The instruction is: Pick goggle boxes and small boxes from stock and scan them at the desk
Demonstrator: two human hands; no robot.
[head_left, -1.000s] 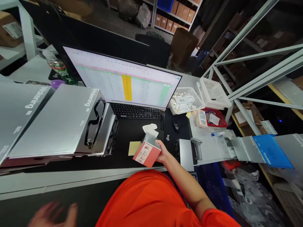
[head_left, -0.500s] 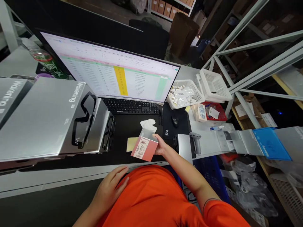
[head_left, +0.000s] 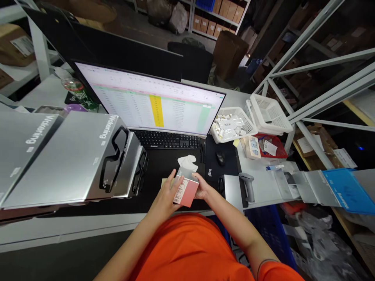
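Note:
Between my two hands is a small glasses box (head_left: 191, 193), silver on one side and pinkish red on the end, with a white printed label. My right hand (head_left: 201, 186) grips its right side, thumb at the upper edge. Against the left side and the label lies my left hand (head_left: 167, 195), fingers along the box. Just beyond it, a crumpled white tissue (head_left: 188, 162) sits on the black desk mat. A yellow paper note (head_left: 163, 182) is mostly covered by my left hand.
Stacked silver boxes (head_left: 67, 156) stand on the left. Ahead are a monitor (head_left: 146, 101) and keyboard (head_left: 166, 139). To the right are a mouse (head_left: 220, 157), a barcode scanner (head_left: 247, 186), a silver box (head_left: 232, 191), a white basket (head_left: 249, 127) and a red tray (head_left: 281, 150).
My left hand has risen from beside my body and come onto the box's left side. My right hand keeps its hold on the box. The whole view has shifted slightly.

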